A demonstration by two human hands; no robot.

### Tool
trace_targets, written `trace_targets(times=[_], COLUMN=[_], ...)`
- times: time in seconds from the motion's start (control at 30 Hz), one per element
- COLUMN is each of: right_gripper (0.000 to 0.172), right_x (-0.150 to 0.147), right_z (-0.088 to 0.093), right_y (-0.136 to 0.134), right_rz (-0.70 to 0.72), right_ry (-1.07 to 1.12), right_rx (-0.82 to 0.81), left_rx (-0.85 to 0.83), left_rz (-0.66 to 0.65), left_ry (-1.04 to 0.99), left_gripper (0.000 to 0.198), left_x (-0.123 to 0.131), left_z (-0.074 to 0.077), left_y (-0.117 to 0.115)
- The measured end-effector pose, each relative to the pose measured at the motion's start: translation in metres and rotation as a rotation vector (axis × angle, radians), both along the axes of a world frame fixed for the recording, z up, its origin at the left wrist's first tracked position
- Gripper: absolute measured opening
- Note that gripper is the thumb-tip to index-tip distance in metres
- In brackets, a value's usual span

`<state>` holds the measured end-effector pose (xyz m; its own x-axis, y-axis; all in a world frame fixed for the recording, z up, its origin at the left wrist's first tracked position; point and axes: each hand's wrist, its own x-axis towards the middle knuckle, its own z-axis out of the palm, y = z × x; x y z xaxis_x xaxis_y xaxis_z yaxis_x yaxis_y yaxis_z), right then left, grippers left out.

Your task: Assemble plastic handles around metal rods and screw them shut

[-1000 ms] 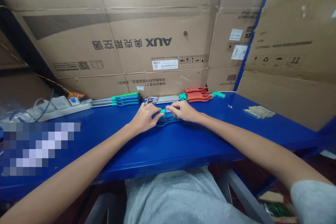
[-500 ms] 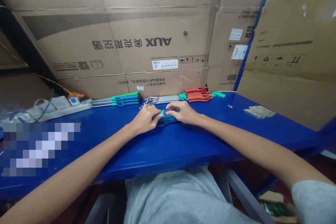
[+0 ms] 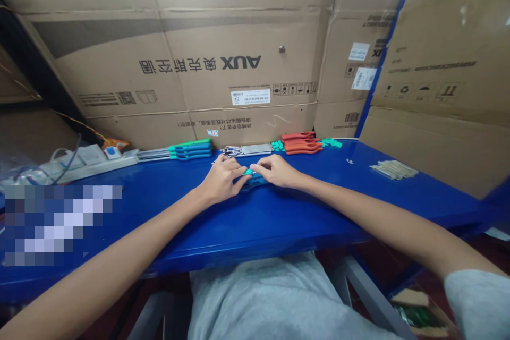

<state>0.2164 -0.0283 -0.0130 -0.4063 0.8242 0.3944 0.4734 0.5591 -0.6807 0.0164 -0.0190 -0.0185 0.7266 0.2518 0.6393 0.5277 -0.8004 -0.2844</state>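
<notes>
Both my hands meet at the middle of the blue table [image 3: 279, 223]. My left hand [image 3: 221, 180] and my right hand [image 3: 277, 171] are closed in a pinch on a small blue plastic handle piece with a green tip [image 3: 251, 179] that lies on the table between them. Most of the piece is hidden under my fingers. Behind my hands, against the cardboard, lies a bundle of metal parts [image 3: 245, 150].
Along the back edge lie green and blue handled pieces [image 3: 191, 150] at the left and orange handled pieces [image 3: 303, 144] with green bits [image 3: 331, 143] at the right. A power strip with cables [image 3: 85, 162] sits far left. Pale small parts [image 3: 392, 169] lie at the right. Cardboard boxes [image 3: 239, 64] wall the back.
My two hands have drawn closer together over the blue piece, and the fingers have shifted on it. The piece stays on the table in about the same spot.
</notes>
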Motion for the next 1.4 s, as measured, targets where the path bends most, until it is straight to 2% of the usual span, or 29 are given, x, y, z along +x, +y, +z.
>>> trace_targets(times=[0.13, 0.23, 0.37, 0.5, 0.6, 0.73, 0.93, 1.03, 1.27, 1.4], right_gripper=[0.045, 0.045, 0.043, 0.029, 0.016, 0.020, 0.017, 0.012, 0.009, 0.016], right_x=[-0.004, -0.004, 0.002, 0.016, 0.026, 0.033, 0.036, 0.037, 0.030, 0.029], right_z=[0.008, 0.012, 0.014, 0.016, 0.016, 0.016, 0.018, 0.018, 0.016, 0.016], right_y=[-0.006, -0.007, 0.001, 0.014, 0.022, 0.027, 0.029, 0.029, 0.025, 0.025], right_rz=[-0.002, 0.006, 0.025, 0.042, 0.052, 0.051, 0.008, -0.001, 0.077, 0.095], right_ry=[0.145, 0.222, 0.218, 0.297, 0.399, 0.486, 0.548, 0.584, 0.681, 0.691], right_rx=[-0.441, -0.588, -0.537, -0.407, -0.373, -0.384, -0.479, -0.565, -0.773, -0.843], left_rx=[0.021, -0.014, -0.113, -0.185, -0.216, -0.259, -0.261, -0.220, -0.148, -0.115], left_rz=[0.003, 0.028, 0.108, 0.152, 0.157, 0.134, 0.064, -0.027, -0.257, -0.219], left_ry=[0.015, 0.019, 0.000, -0.064, -0.087, -0.094, -0.152, -0.193, -0.260, -0.253], left_gripper=[0.029, 0.027, 0.024, 0.027, 0.025, 0.025, 0.024, 0.023, 0.018, 0.019], left_x=[0.001, 0.002, 0.003, -0.003, -0.008, -0.011, -0.010, -0.007, 0.003, 0.003], left_z=[0.000, 0.000, 0.002, 0.002, 0.002, 0.004, 0.006, 0.008, 0.011, 0.012], left_y=[-0.001, 0.000, 0.004, 0.011, 0.015, 0.016, 0.012, 0.005, -0.010, -0.009])
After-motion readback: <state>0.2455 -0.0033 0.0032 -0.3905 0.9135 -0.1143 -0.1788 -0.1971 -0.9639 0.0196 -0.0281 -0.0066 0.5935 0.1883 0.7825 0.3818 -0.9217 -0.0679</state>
